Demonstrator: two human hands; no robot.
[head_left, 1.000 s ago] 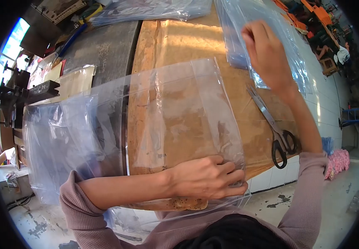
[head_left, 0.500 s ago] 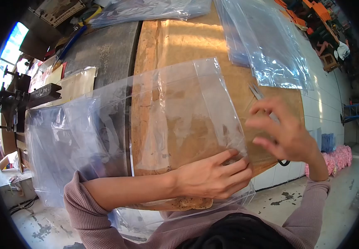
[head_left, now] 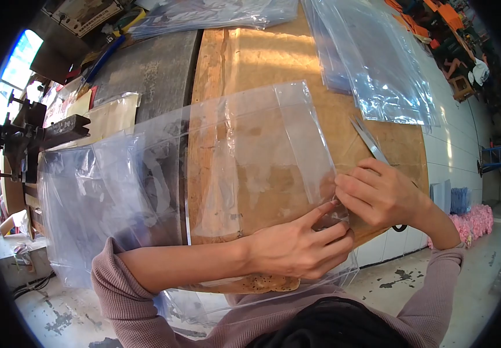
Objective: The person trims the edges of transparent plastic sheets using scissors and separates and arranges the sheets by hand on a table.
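clear plastic [head_left: 262,156]: r hand [head_left: 378,192] pinching edge, l hand [head_left: 299,248] grip part-open atop; scissors [head_left: 370,142] part-blocked by r hand.

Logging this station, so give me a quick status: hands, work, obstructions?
Left hand pressing on clear plastic sheet; right hand at its edge, fingertips together. Scissors partly under right hand, beside sheet.

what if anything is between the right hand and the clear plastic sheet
Nothing visible: the right hand has its fingertips at the edge of the clear plastic sheet. The left hand rests on the sheet; the black-handled metal scissors lie beyond that edge, partly hidden.
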